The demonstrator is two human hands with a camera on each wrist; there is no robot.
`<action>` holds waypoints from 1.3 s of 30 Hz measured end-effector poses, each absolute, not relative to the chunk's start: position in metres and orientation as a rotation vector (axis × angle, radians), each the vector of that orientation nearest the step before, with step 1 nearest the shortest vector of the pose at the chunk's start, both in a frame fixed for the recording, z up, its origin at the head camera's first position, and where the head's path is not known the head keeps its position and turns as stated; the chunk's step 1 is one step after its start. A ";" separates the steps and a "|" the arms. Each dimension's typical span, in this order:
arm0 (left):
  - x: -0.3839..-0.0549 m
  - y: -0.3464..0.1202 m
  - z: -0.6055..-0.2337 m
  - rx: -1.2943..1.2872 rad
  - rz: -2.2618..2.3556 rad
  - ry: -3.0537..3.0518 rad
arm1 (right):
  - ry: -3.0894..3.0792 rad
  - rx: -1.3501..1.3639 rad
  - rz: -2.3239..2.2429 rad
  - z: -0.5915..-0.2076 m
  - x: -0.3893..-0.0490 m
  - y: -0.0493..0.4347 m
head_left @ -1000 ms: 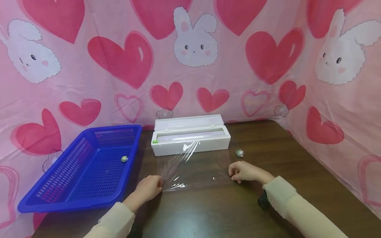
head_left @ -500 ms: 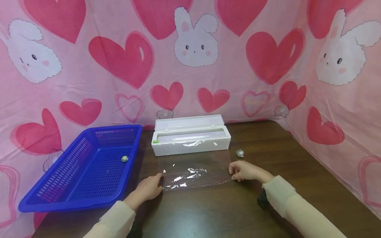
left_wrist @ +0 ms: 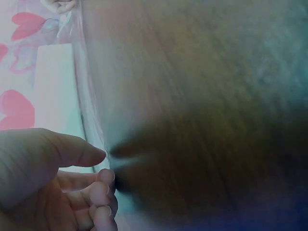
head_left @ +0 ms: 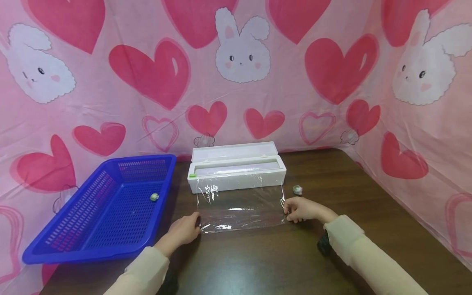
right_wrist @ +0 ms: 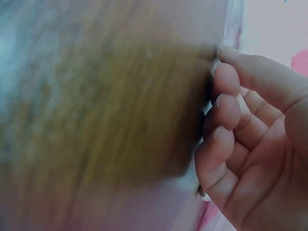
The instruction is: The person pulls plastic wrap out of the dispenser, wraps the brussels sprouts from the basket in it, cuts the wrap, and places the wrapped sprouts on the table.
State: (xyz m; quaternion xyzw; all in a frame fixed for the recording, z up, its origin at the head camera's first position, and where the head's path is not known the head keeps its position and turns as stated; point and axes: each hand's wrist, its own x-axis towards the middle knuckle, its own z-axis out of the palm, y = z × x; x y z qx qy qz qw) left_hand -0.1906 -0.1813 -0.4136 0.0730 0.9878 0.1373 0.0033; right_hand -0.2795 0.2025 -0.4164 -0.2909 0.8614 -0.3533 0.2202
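A sheet of clear plastic wrap stretches out from a white wrap dispenser box, whose lid stands raised at the back. My left hand pinches the sheet's near left corner between thumb and fingers; in the left wrist view the thumb and fingertips of the left hand come together at the film's edge. At the near right corner my right hand pinches the sheet too, its fingers curled in the right wrist view. A roll is partly visible through the box's long opening.
A blue plastic basket with slotted sides stands on the left, holding a small pale green-white object. A similar small object lies right of the box. The brown table meets a pink heart-patterned cloth behind.
The sheet's near edge has shifted slightly away from me, with both hands moving slightly forward. The creases and glints on the film have changed. The box has stayed in place.
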 end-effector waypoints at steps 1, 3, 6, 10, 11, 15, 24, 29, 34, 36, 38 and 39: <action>-0.190 -0.181 -0.413 0.233 0.429 3.100 | 2.378 -0.796 -0.979 -0.417 -0.280 0.203; -0.187 -0.179 -0.410 0.252 0.429 3.108 | 2.378 -0.785 -0.977 -0.416 -0.280 0.203; -0.180 -0.176 -0.403 0.295 0.456 3.125 | 2.379 -0.779 -0.971 -0.416 -0.281 0.203; -0.173 -0.172 -0.383 0.370 0.607 3.094 | 2.378 -0.773 -0.969 -0.417 -0.282 0.204; -0.171 -0.171 -0.376 0.393 0.664 3.072 | 2.377 -0.773 -0.970 -0.417 -0.282 0.204; -0.168 -0.177 -0.349 0.578 0.883 2.987 | 2.364 -0.771 -0.977 -0.417 -0.282 0.205; -0.176 -0.208 -0.302 0.654 1.035 3.021 | 2.339 -0.761 -0.990 -0.418 -0.282 0.205; -0.189 -0.228 -0.283 0.564 1.051 3.047 | 2.342 -0.754 -0.993 -0.418 -0.281 0.205; -0.204 -0.249 -0.267 0.521 1.048 3.103 | 2.337 -0.758 -0.999 -0.418 -0.281 0.205; -0.209 -0.257 -0.264 0.511 1.030 3.166 | 2.339 -0.757 -0.996 -0.419 -0.281 0.205; -0.215 -0.266 -0.262 0.509 1.007 3.235 | 2.339 -0.756 -0.998 -0.420 -0.282 0.205; -0.218 -0.271 -0.263 0.503 0.994 3.269 | 2.338 -0.755 -1.000 -0.420 -0.282 0.205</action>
